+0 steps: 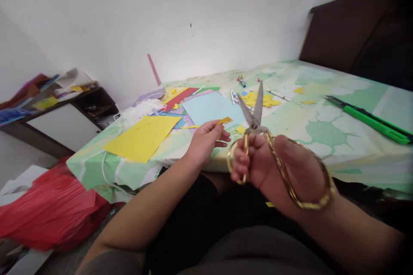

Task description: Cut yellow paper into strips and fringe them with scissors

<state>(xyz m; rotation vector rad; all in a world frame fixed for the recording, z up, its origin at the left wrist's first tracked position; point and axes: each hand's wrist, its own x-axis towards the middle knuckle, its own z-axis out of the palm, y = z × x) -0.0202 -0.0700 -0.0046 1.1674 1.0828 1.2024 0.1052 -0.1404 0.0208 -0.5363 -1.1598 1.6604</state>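
Note:
My left hand (208, 139) is closed in a pinch on a small piece of yellow paper (225, 120) whose outer edge is cut into a fringe. To its right, my right hand (267, 167) grips a pair of gold-handled scissors (254, 124). Fingers and thumb pass through the loops, and the blades stand apart, pointing up and away from me. No paper lies between the blades. Beyond the hands are a light blue sheet (209, 108) and a heap of yellow paper scraps (263, 99). A larger yellow sheet (143, 137) lies left of my left hand.
A green box cutter (376, 123) lies at the table's right. White string (145, 108), red paper (180, 99) and a white marker (278, 94) rest on the patterned tablecloth (332, 131). A red plastic bag (58, 206) and a cabinet (64, 124) stand at the left.

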